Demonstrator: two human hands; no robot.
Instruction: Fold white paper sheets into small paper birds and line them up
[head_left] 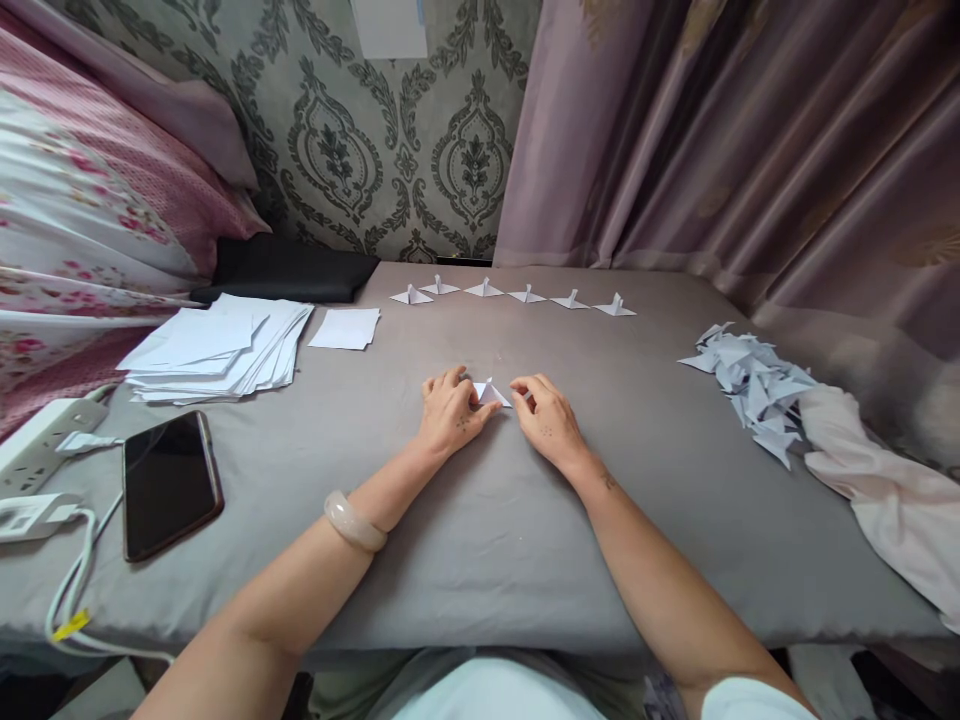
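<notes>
A small folded white paper crane (491, 393) with a short upright tip lies on the grey cloth, between my two hands. My left hand (454, 410) is on its left side, the thumb along the near edge and the fingers partly hiding that wing. Just off the crane's right point is my right hand (547, 418), its fingers bent and the thumb a little apart from them, with nothing visible in it. Farther back, several similar paper cranes (484, 288) stand in a row.
At the left are a stack of white paper (217, 350), a smaller paper pile (345, 328), a black folder-like item (292, 268), a phone (171, 485) and a power strip (45, 440). Rightward lie a heap of folded paper pieces (754, 375) and a pale cloth (870, 480).
</notes>
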